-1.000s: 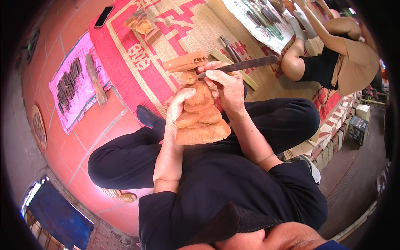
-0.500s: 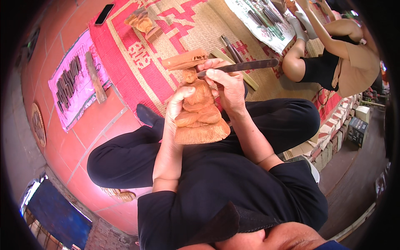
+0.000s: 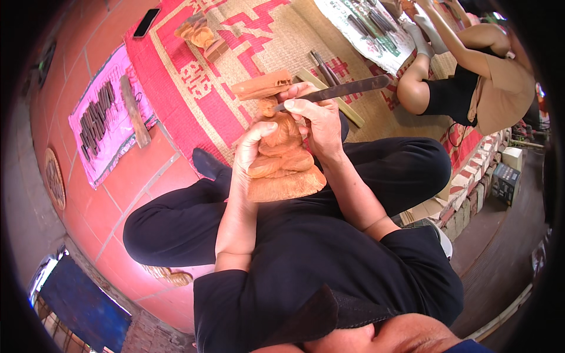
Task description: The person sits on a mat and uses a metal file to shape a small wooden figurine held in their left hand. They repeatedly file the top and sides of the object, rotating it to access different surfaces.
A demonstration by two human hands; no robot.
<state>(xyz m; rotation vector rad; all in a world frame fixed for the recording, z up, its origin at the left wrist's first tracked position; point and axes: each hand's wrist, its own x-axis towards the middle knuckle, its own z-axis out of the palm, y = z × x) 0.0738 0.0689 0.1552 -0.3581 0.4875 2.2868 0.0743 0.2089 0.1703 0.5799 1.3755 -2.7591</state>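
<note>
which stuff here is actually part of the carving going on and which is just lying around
In use:
- wooden figure, gripped by the left hand
- long chisel, held in the right hand, tip at the figure

Lying about:
- chisel set on pink cloth
- wooden mallet
- phone
- small carving on the mat
- spare tools on the mat

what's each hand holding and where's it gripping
Left hand grips the wooden carving around its middle, thumb on front. Right hand holds a carving chisel near its blade end.
</note>
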